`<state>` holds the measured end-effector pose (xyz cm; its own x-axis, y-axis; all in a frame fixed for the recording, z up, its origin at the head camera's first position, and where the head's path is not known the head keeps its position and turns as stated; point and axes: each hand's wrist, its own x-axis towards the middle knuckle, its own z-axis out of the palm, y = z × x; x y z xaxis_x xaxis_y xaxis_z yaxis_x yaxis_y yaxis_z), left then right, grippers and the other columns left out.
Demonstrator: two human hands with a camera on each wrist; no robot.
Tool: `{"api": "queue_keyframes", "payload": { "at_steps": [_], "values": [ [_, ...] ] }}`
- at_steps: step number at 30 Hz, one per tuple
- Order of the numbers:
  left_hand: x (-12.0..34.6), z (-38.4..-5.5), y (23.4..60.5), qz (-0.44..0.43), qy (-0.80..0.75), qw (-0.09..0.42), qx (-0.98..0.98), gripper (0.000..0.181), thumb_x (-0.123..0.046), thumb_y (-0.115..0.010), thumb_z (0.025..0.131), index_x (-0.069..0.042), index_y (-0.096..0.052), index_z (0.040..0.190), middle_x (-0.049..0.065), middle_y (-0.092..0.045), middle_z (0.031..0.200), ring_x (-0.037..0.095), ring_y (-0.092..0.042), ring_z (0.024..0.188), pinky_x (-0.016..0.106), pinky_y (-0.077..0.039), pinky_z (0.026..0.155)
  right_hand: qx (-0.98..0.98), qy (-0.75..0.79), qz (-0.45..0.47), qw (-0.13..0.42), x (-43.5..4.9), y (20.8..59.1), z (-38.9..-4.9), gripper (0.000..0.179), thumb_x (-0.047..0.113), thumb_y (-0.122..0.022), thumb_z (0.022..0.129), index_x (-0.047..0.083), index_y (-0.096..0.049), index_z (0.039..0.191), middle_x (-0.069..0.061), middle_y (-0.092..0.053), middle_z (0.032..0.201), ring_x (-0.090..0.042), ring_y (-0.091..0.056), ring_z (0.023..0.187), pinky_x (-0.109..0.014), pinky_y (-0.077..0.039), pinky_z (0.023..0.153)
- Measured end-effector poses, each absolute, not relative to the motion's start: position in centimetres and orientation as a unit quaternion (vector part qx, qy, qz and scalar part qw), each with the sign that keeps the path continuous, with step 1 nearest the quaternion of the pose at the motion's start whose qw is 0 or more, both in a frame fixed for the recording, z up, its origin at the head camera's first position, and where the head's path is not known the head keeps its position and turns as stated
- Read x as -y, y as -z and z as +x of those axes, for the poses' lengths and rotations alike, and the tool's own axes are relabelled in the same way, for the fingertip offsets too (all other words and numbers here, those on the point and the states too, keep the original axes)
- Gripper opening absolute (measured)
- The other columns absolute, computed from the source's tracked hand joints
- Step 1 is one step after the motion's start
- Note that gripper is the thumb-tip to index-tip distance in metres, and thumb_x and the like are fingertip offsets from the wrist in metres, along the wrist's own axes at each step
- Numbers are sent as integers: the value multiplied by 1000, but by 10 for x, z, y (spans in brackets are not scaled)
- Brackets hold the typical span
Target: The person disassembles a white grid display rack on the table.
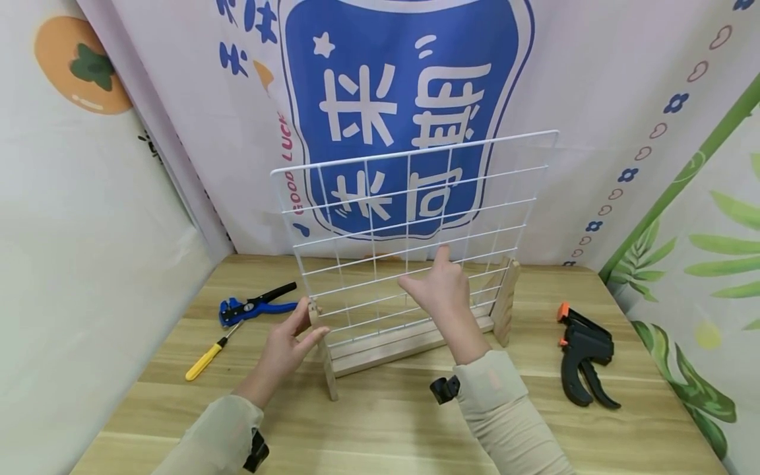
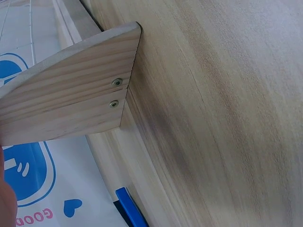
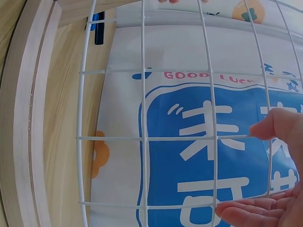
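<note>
A white wire grid panel stands upright in a wooden stand, whose base rail runs between two side pieces. My left hand pinches the top of the left wooden side piece, fingers on the far side and thumb on the near side. Two bolt heads show low on that side piece in the left wrist view. At the grid's lower middle, my right hand has thumb and fingers spread against the wires. In the right wrist view its thumb and fingertips touch separate wires.
Blue wire strippers and a yellow-handled screwdriver lie on the wooden table at the left. A black and orange trigger clamp lies at the right. A printed curtain hangs right behind the grid.
</note>
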<state>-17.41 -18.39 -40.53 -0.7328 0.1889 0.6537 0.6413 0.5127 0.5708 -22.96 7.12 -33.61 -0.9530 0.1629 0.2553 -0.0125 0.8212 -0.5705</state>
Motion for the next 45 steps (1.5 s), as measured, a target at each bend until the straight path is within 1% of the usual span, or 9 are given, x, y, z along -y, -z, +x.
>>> {"api": "queue_keyframes", "payload": {
  "at_steps": [4, 8, 16, 23, 30, 35, 37, 43, 45],
  "values": [
    [183, -173, 406, -254, 433, 267, 822, 59, 13, -72, 70, 16, -47, 124, 30, -64, 100, 42, -63, 91, 11, -48, 83, 944, -294, -40, 145, -71, 335, -230, 73, 51, -73, 63, 2, -40, 106, -10, -50, 60, -24, -49, 53, -26, -38, 38],
    [183, -173, 406, -252, 434, 270, 821, 61, 13, -72, 69, 17, -46, 124, 30, -63, 100, 41, -63, 91, 10, -47, 83, 942, -299, -41, 145, -70, 334, -230, 72, 50, -73, 64, 2, -40, 106, -9, -49, 58, -23, -48, 51, -25, -36, 37],
    [183, -173, 407, -255, 433, 276, 819, 62, 14, -72, 69, 18, -45, 125, 30, -63, 100, 40, -63, 91, 10, -47, 83, 942, -290, -34, 163, -71, 329, -229, 74, 50, -71, 64, 0, -40, 109, -10, -50, 58, -24, -48, 50, -26, -37, 37],
    [183, -175, 406, -271, 430, 287, 812, 58, 16, -72, 67, 16, -49, 121, 32, -61, 105, 43, -62, 90, 9, -47, 84, 938, -300, -29, 170, -72, 325, -229, 72, 48, -70, 64, 0, -40, 109, -9, -47, 55, -23, -45, 46, -26, -34, 34],
    [182, -175, 405, -267, 425, 289, 815, 56, 16, -72, 68, 14, -51, 119, 32, -62, 103, 43, -63, 89, 8, -46, 83, 940, -292, -29, 171, -72, 321, -229, 69, 49, -69, 65, 2, -40, 105, -8, -47, 57, -23, -45, 47, -26, -34, 35],
    [181, -174, 404, -263, 428, 285, 816, 54, 15, -72, 69, 12, -52, 119, 32, -62, 103, 42, -63, 89, 7, -46, 83, 940, -285, -26, 189, -71, 318, -229, 66, 48, -69, 65, 2, -41, 104, -9, -47, 57, -24, -45, 48, -27, -34, 35],
    [181, -174, 404, -263, 427, 284, 817, 54, 14, -72, 69, 12, -52, 119, 32, -62, 104, 41, -63, 90, 9, -48, 82, 939, -281, -23, 195, -71, 318, -228, 66, 48, -69, 65, 2, -41, 104, -9, -46, 57, -24, -45, 49, -27, -34, 36],
    [183, -174, 405, -261, 416, 280, 825, 52, 13, -73, 69, 9, -52, 117, 27, -66, 97, 40, -65, 88, 24, -54, 78, 937, -272, -15, 218, -72, 317, -228, 66, 49, -70, 66, 1, -41, 101, -6, -43, 55, -23, -43, 47, -26, -31, 35],
    [183, -174, 405, -260, 413, 280, 827, 52, 13, -73, 69, 8, -52, 116, 26, -66, 95, 39, -65, 88, 24, -54, 78, 937, -271, -13, 222, -73, 318, -227, 66, 50, -70, 66, 2, -40, 100, -6, -42, 54, -22, -42, 47, -26, -31, 35]
  ]
}}
